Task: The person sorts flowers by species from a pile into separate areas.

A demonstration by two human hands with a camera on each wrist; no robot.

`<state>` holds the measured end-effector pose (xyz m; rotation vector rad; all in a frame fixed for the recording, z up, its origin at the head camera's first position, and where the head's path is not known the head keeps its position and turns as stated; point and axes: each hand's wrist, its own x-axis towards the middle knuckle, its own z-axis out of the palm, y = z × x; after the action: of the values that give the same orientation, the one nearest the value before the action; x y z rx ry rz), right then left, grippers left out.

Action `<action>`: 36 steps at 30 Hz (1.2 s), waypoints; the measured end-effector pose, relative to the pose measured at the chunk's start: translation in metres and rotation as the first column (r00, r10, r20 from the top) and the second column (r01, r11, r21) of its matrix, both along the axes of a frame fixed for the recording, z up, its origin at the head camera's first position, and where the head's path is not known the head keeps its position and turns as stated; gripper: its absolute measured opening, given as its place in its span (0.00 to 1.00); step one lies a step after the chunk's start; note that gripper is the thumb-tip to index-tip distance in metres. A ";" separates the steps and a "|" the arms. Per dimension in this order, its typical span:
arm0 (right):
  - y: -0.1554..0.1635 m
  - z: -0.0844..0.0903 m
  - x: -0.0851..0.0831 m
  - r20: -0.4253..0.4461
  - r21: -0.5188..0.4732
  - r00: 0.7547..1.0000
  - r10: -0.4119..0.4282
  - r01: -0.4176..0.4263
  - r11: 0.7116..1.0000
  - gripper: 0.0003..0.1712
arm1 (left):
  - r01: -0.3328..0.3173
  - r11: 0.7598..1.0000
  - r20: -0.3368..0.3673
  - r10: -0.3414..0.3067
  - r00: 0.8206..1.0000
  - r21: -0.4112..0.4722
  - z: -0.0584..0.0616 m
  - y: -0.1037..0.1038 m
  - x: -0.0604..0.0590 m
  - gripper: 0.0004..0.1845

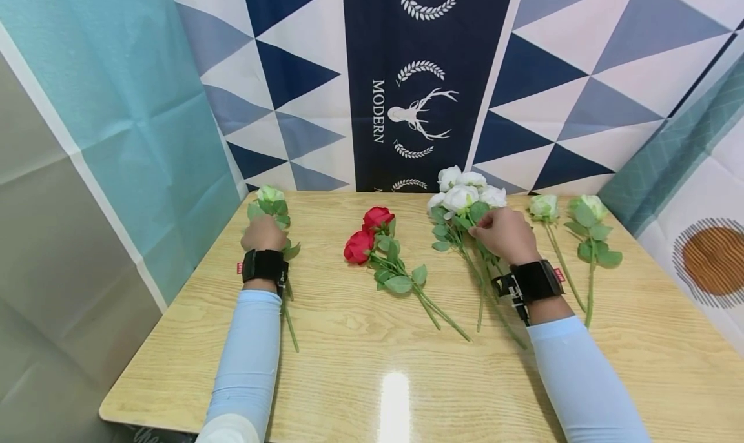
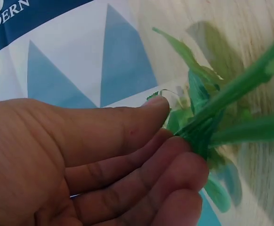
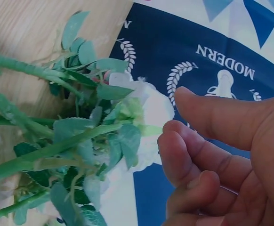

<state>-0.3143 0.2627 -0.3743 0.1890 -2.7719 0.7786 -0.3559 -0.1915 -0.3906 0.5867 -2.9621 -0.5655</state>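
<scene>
At the left side of the table, my left hand (image 1: 264, 234) covers part of some pale green roses (image 1: 270, 194). In the left wrist view its thumb and fingers pinch the green stems (image 2: 250, 89) where they meet. Across the table, my right hand (image 1: 509, 236) is at the bunch of white roses (image 1: 461, 198), beside the blooms and leaves. The right wrist view shows its thumb and loosely bent fingers apart, with the leafy stems (image 3: 47, 150) just beyond the fingertips and nothing between them.
Two red roses (image 1: 358, 247) with leafy stems lie mid-table between the hands. To the right are two more pale green roses (image 1: 544, 207), their stems pointing toward me. A patterned cloth (image 1: 302, 75) hangs along the back edge of the wooden table (image 1: 343, 378).
</scene>
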 end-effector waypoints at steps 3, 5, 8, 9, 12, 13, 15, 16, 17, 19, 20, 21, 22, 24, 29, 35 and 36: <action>-0.002 0.003 0.002 0.003 0.000 1.000 0.003 -0.003 1.000 0.13 | -0.006 1.000 -0.003 0.006 1.000 0.021 -0.001 -0.001 -0.001 0.18; -0.003 0.004 0.004 0.011 0.001 1.000 0.005 -0.005 1.000 0.14 | -0.012 0.999 -0.008 0.013 1.000 0.033 -0.002 -0.001 -0.001 0.18; -0.004 0.005 0.005 0.019 0.003 1.000 0.007 -0.007 1.000 0.15 | -0.022 0.998 -0.009 0.022 1.000 0.051 -0.004 -0.001 -0.002 0.18; -0.005 0.005 0.006 0.020 0.004 1.000 0.008 -0.008 1.000 0.15 | -0.025 0.998 -0.011 0.026 1.000 0.058 -0.005 -0.001 -0.002 0.17; -0.005 0.005 0.006 0.016 0.007 1.000 0.012 -0.012 1.000 0.14 | -0.029 0.997 -0.018 0.031 0.999 0.073 -0.006 -0.002 -0.002 0.16; -0.006 0.005 0.007 0.014 0.008 1.000 0.015 -0.016 1.000 0.14 | -0.033 0.996 -0.024 0.035 0.999 0.080 -0.007 -0.002 -0.002 0.16; -0.006 0.004 0.007 0.008 0.009 1.000 0.022 -0.022 1.000 0.14 | -0.040 0.995 -0.030 0.043 0.999 0.092 -0.008 -0.003 -0.001 0.16; -0.006 0.004 0.007 0.005 0.010 1.000 0.025 -0.025 1.000 0.14 | -0.046 0.994 -0.033 0.049 0.998 0.097 -0.009 -0.004 -0.001 0.16; -0.006 0.004 0.007 0.002 0.010 1.000 0.029 -0.029 1.000 0.14 | -0.051 0.993 -0.033 0.055 0.998 0.103 -0.010 -0.005 -0.002 0.16; -0.007 0.004 0.007 -0.003 0.011 0.999 0.035 -0.035 0.999 0.14 | -0.055 0.992 -0.033 0.059 0.998 0.115 -0.012 -0.008 -0.002 0.16; -0.007 0.004 0.007 -0.005 0.011 0.999 0.035 -0.035 0.999 0.14 | -0.054 0.991 -0.032 0.058 0.998 0.121 -0.013 -0.009 -0.003 0.16; -0.007 0.004 0.008 -0.006 0.011 0.999 0.036 -0.036 0.999 0.14 | -0.051 0.991 -0.033 0.055 0.998 0.128 -0.014 -0.010 -0.003 0.16; -0.008 0.005 0.008 -0.007 0.010 0.999 0.037 -0.037 0.999 0.14 | -0.045 0.990 -0.034 0.050 0.998 0.134 -0.014 -0.010 -0.004 0.16; -0.008 0.005 0.008 -0.009 0.006 0.999 0.038 -0.038 0.999 0.14 | -0.034 0.989 -0.036 0.039 0.999 0.142 -0.014 -0.012 -0.005 0.17; -0.009 0.007 0.008 -0.021 0.001 0.998 0.052 -0.052 0.999 0.15 | -0.014 0.989 -0.055 0.023 0.998 0.148 -0.013 -0.013 -0.006 0.17; -0.009 0.009 0.008 -0.034 0.002 0.998 0.052 -0.052 0.999 0.15 | 0.007 0.988 -0.127 0.014 0.992 0.156 -0.008 -0.011 -0.001 0.17; -0.009 0.009 0.008 -0.035 0.001 0.998 0.052 -0.052 0.999 0.15 | 0.009 0.987 -0.138 0.013 0.990 0.160 -0.006 -0.010 0.000 0.16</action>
<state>-0.3059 0.2532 -0.3649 0.2726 -2.7441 0.7794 -0.3560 -0.2017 -0.3969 0.5386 -2.8037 -0.8160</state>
